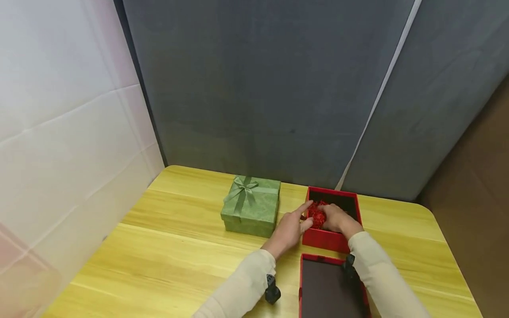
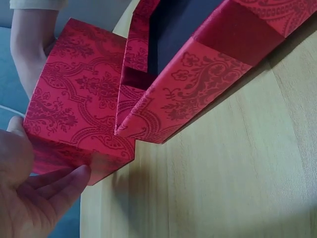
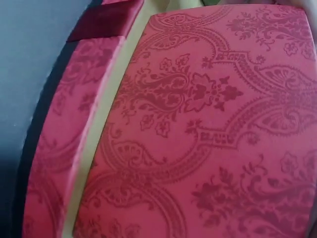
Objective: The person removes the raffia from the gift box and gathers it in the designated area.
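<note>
A red box [image 1: 328, 240] with dark patterning stands with its dark inside facing up, and a bunch of red shredded paper [image 1: 317, 215] lies at its left side. My right hand [image 1: 337, 217] reaches over the right part of the box and grips the shredded paper; its fingertips are partly hidden. At the box's left wall is my left hand [image 1: 289, 229], thumb and index finger spread at the rim. In the left wrist view, the left hand's fairly straight fingers [image 2: 62, 186] lie along the box's outer side. The right wrist view shows the box's patterned front [image 3: 208, 124], no hand.
In front of the box lies a red lid [image 1: 330, 287], dark inside upward, with a ribbon tab [image 2: 237, 32]. A green gift box [image 1: 254, 212] with a bow sits to the left. A grey cloth wall [image 1: 254, 88] rises behind the yellow wood-grain table [image 1: 171, 247].
</note>
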Available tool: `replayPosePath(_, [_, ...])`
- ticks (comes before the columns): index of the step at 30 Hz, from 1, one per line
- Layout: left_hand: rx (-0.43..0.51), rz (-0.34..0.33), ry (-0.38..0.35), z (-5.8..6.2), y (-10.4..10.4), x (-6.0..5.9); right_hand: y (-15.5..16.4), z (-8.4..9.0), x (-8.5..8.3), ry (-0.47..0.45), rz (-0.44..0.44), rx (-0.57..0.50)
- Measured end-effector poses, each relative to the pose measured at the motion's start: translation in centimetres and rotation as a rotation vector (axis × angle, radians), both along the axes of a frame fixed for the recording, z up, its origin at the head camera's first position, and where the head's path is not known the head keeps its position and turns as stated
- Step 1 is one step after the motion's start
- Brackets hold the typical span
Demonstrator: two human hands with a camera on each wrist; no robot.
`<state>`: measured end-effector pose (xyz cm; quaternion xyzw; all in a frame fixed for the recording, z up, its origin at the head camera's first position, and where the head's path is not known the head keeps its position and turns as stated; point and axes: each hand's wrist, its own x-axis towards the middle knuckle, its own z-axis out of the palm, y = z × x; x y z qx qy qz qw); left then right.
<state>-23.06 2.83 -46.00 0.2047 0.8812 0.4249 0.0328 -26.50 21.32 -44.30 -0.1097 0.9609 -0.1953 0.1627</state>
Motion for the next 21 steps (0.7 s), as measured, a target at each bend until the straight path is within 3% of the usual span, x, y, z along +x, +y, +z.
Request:
replayPosePath(3, [0.007, 0.004, -0.024, 0.3, -0.2, 0.1, 0.2, 0.7, 0.1, 0.024, 0.050, -0.071])
replayPosePath(6, [0.010, 0.006, -0.025, 0.4, -0.4, 0.1, 0.6, 2.5, 0.3, 0.062, 0.074, -0.114])
replayPosePath(10, [0.006, 0.009, -0.013, 0.3, -0.5, 0.0, 2.2, 6.3, 0.5, 0.234, 0.060, -0.161])
replayPosePath(15, [0.013, 0.014, -0.023, 0.2, -0.5, -0.2, 6.1, 11.0, 1.2, 0.447, -0.048, -0.184])
replayPosePath(18, [0.020, 0.017, -0.020, 0.2, -0.5, -0.2, 8.9, 11.5, 1.9, 0.474, -0.155, -0.168])
replayPosePath(21, [0.020, 0.019, -0.025, 0.3, -0.4, -0.1, 11.4, 10.1, 2.7, 0.410, -0.259, -0.141])
